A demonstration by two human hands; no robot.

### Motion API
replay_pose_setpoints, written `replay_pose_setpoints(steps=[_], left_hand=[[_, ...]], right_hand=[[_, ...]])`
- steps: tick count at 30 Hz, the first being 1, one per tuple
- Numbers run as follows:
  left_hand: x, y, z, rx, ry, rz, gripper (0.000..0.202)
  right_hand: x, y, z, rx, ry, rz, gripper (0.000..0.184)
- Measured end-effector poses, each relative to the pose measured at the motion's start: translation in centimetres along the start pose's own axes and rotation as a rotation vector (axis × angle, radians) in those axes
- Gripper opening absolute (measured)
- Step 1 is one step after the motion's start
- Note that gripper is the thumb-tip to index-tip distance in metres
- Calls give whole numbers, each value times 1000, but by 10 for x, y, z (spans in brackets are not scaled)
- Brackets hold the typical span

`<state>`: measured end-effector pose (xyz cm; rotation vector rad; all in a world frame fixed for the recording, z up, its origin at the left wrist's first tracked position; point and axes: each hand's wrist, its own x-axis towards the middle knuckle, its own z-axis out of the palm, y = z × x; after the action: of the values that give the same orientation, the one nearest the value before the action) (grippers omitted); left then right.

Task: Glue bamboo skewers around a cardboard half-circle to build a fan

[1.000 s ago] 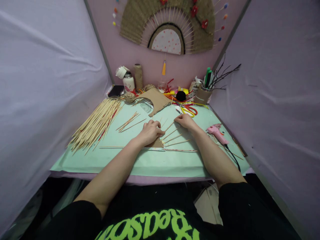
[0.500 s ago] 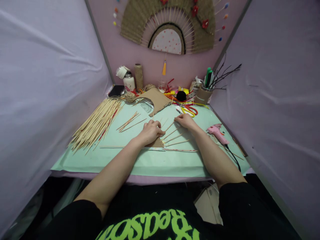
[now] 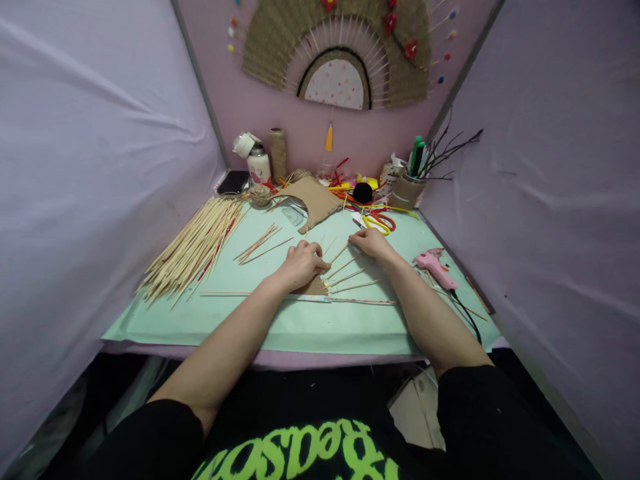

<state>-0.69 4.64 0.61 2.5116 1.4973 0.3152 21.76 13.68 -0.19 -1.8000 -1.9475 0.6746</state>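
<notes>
My right hand (image 3: pixel 371 242) pinches the outer end of a thin bamboo stick (image 3: pixel 339 253), which slants down to the left. Its inner end meets the edge of a brown cardboard piece (image 3: pixel 313 288). Over that piece lies my left hand (image 3: pixel 303 264), fingers bent and pressing it down, with one fingertip at the stick's inner end. Much of the cardboard is hidden under this hand. More sticks (image 3: pixel 345 274) fan out from its right edge, with whitish-yellow spots where they join. Along the bottom runs a pale strip (image 3: pixel 307 299), with sticks reaching out to both sides.
A large heap of bamboo sticks (image 3: pixel 193 247) lies left, beside a few loose ones (image 3: pixel 257 243). A pink glue gun (image 3: pixel 435 267) with a black cord rests right. Behind are cut cardboard (image 3: pixel 320 200), scissors (image 3: pixel 377 222), twine (image 3: pixel 260 195) and a pen holder (image 3: pixel 406 192). Fabric walls flank the table.
</notes>
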Motion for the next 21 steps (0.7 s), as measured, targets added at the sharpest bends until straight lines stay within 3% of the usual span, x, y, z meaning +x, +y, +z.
replay_pose_setpoints(steps=[21], left_hand=[[1,-1,3,-6,18,0,21]], right_hand=[[2,1,1,13,-12,21,34]])
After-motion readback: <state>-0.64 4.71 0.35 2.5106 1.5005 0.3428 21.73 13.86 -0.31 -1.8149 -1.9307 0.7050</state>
